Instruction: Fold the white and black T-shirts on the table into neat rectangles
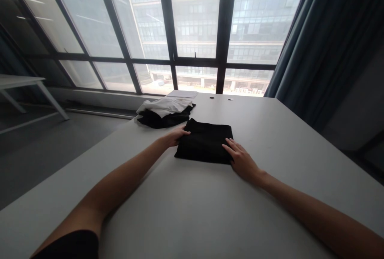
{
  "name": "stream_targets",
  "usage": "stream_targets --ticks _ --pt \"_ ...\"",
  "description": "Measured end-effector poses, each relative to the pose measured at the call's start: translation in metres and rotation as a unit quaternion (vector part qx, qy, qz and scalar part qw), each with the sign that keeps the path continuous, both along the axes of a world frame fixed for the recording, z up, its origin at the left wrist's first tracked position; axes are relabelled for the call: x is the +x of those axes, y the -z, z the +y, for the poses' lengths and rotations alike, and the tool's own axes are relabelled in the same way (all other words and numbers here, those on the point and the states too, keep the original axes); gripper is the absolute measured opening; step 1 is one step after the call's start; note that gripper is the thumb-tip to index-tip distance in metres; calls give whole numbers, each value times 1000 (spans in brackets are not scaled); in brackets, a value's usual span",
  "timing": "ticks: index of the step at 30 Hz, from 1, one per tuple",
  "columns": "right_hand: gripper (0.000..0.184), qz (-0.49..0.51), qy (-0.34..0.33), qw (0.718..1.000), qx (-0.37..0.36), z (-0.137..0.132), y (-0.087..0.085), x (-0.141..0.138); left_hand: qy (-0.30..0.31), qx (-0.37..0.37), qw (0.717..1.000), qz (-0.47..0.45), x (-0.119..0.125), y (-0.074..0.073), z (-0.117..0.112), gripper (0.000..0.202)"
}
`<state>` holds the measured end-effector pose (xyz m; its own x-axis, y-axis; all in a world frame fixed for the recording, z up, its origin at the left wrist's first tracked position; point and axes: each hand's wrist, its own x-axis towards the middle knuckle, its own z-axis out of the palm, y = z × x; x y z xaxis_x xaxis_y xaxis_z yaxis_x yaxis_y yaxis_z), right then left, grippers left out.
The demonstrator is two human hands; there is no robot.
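A folded black garment (205,142) lies flat on the white table (192,207), a little beyond the middle. My left hand (176,135) rests at its left edge, fingers stretched out and touching the cloth. My right hand (241,161) lies at the garment's right front corner, fingers spread flat with the tips on the fabric. Neither hand grips anything.
Behind the garment, toward the table's far left edge, sits a pile of white and black clothes (164,111). Two small dark spots (212,97) mark the far tabletop. Large windows fill the background, a blue curtain (327,51) hangs at right, and another table (21,83) stands at left.
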<state>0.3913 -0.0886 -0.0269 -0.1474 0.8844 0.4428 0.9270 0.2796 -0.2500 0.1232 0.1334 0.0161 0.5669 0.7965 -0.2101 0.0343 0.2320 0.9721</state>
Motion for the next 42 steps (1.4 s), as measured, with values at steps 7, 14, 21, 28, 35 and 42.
stream_targets --ticks 7,14,21,28,35,42 --pt "71 -43 1 999 -23 -1 1 0 -69 217 949 220 -2 -8 27 24" --pt "64 -100 6 995 -11 -1 -1 -3 -109 357 842 390 27 -13 54 26" --pt "64 -125 -38 989 -64 -5 -1 4 -86 431 760 479 34 -9 41 29" --pt "49 23 23 996 -78 44 -37 -1 15 554 707 438 57 -3 -6 48" --pt "60 27 162 974 -155 135 -24 -7 92 567 675 463 54 27 -8 66" --pt "60 25 173 974 -146 130 -12 0 94 553 684 466 54 29 -1 71"
